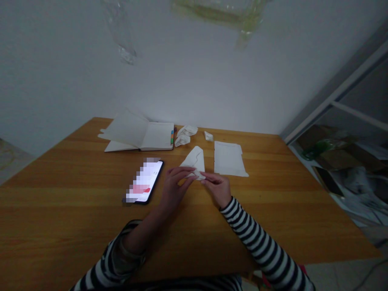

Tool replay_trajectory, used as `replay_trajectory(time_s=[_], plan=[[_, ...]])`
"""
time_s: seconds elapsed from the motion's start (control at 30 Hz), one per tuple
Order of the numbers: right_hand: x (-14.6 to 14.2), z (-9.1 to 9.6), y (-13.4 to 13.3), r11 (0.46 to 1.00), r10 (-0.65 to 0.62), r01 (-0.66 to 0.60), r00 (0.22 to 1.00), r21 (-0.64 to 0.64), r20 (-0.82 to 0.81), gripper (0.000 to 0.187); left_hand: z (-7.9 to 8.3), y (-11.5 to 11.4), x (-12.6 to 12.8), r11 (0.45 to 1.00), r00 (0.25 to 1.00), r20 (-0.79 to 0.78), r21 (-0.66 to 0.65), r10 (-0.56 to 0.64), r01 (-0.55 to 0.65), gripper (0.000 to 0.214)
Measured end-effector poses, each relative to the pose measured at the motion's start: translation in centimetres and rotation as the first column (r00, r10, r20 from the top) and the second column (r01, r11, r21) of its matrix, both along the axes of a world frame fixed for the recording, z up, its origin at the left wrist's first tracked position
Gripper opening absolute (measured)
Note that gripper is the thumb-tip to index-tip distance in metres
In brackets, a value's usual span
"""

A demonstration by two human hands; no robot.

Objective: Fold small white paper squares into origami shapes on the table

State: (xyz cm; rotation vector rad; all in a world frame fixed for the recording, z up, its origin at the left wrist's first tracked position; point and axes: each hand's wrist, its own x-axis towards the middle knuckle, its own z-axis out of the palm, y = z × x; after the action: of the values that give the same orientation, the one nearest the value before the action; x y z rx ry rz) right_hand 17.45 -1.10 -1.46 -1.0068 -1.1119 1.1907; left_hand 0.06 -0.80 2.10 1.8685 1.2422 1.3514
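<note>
Both hands meet over the middle of a wooden tabletop (75, 230), working at a small piece of folded white paper (197, 174); the left hand (175, 188) has its grip nearly closed, thumb below and fingers above, pinching the paper's left side; the right hand (218, 188) has its grip likewise drawn together, the fingertips pinching the paper's right edge; the folded paper sits between the two sets of fingertips, and just behind it a larger creased piece of white paper (195, 157) spreads away toward the wall (194, 85), though whether the two are joined I cannot tell; to the right of that, near but apart, a white sheet (229, 159) with uneven edges lies flat; farther back are a crumpled paper (187, 133) and, to its right, a small white scrap (208, 136); the crumpled paper lies just beside an open notebook (159, 135), whose right page edge carries coloured tabs (172, 137) and whose left pages stand partly raised; a phone (150, 182) with a lit screen, partly blurred out, lies left of the left hand; black-and-white striped sleeves cover the arms, the right one (257, 238) reaching the wrist, the left one (106, 262) ending well short of it
</note>
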Motion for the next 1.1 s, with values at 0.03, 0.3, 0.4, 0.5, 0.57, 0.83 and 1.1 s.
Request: replay_trajectory(time_s=[0.03, 0.3, 0.4, 0.5, 0.57, 0.83, 1.1], plan=[[-0.1, -0.1, 0.0, 1.0, -0.011, 0.011, 1.0, -0.01, 0.011, 0.027, -0.1, 0.0, 0.1, 0.999, 0.999, 0.035, -0.03, 0.018, -0.017, 0.01], [-0.5, -0.7, 0.0, 0.997, -0.06, 0.062, 0.997, -0.037, 0.042, 0.023, -1.2, 0.9, 0.0, 0.964, 0.968, 0.191, -0.239, 0.164, -0.116, 0.024], [-0.5, -0.8, -0.1, 0.999, -0.012, 0.015, 0.999, -0.051, 0.052, 0.027, -1.5, 1.3, -0.3, 0.928, 0.972, 0.214, -0.374, 0.097, -0.01, 0.034], [-0.5, -0.9, -0.1, 0.998, 0.025, -0.022, 0.998, -0.061, 0.055, 0.032, -1.5, 1.4, -0.6, 0.905, 0.964, 0.244, -0.425, 0.104, 0.01, 0.039], [-0.5, -0.9, -0.2, 0.998, 0.021, -0.017, 0.998, -0.062, 0.063, 0.032, -1.4, 1.3, -0.6, 0.904, 0.955, 0.269, -0.428, 0.128, -0.001, 0.04], [-0.7, -0.9, -0.3, 0.998, -0.029, 0.034, 0.995, -0.048, 0.093, 0.025, -1.0, 0.9, -0.1, 0.89, 0.95, 0.269, -0.456, 0.159, -0.02, 0.038], [-1.1, -1.2, -0.4, 0.988, -0.071, 0.063, 0.996, -0.143, -0.049, 0.025, -1.0, 0.7, 0.4, 0.909, 0.956, 0.201, -0.398, 0.216, -0.121, 0.034]])
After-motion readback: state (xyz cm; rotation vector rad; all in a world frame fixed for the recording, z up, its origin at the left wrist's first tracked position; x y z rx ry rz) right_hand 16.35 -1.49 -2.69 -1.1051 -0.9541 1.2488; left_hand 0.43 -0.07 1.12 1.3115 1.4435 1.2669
